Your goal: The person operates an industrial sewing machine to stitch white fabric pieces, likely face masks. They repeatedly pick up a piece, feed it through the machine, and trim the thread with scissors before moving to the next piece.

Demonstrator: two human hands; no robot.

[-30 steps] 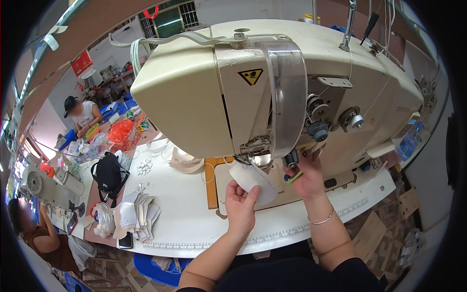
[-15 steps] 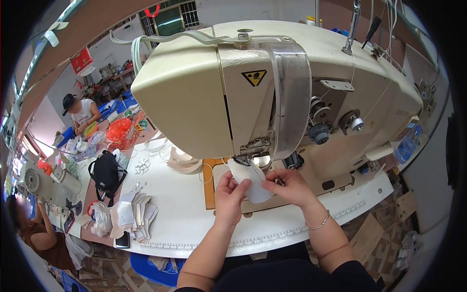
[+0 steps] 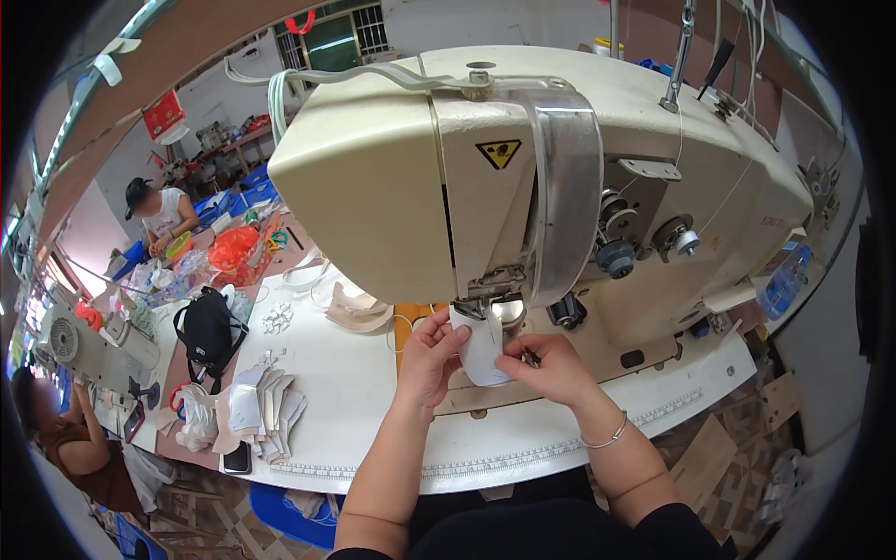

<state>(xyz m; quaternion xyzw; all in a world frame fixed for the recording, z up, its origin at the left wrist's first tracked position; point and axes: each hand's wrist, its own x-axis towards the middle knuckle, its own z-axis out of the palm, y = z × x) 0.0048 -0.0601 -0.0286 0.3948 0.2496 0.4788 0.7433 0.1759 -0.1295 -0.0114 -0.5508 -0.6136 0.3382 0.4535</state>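
A white curved piece (image 3: 482, 355), like cut fabric or thin sheet, sits under the needle area of a cream sewing machine (image 3: 364, 187). My left hand (image 3: 431, 359) pinches its left edge, thumb on top, close to the presser foot (image 3: 478, 310). On the lower right edge, the thumb and fingers of my right hand (image 3: 551, 367) are closed on the same piece. A small dark metal object (image 3: 530, 357) shows among the right fingers; its kind is not clear. The needle tip is hidden.
Left on the white table (image 3: 327, 411) lie a stack of cut pieces (image 3: 263, 406), a black bag (image 3: 209, 331), a phone (image 3: 238, 457) and beige pieces (image 3: 357, 310). A blue tub (image 3: 291, 513) is below the front edge. Two people work at the far left.
My left hand has slid up and left along the white piece, towards the presser foot. The piece now hangs straighter towards me. My right hand has shifted slightly down its right edge.
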